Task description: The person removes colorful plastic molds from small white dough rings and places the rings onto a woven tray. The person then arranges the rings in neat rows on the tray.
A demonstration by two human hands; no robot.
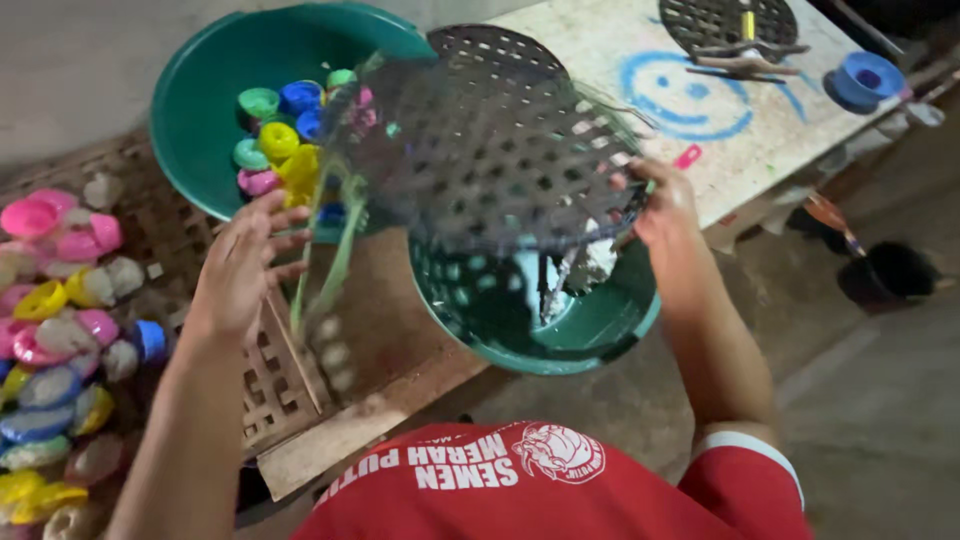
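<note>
My right hand (665,215) grips the right rim of a dark round perforated sieve (490,140), which is tilted and motion-blurred. The sieve hangs over a small green basin (600,335) that holds white lumps and some liquid. My left hand (245,265) is at the sieve's left edge with fingers spread; I cannot tell whether it touches the rim. Just behind it stands a large green basin (195,110) holding several coloured plastic caps (285,135). Pale lumps blur in the air below the sieve's left edge.
Many pink, yellow and blue caps (55,330) lie on a woven mat (260,385) at the left. On the board with a blue painted face (690,95) sit a second sieve (725,20) and a blue ring (865,78). A black pot (890,272) stands on the floor.
</note>
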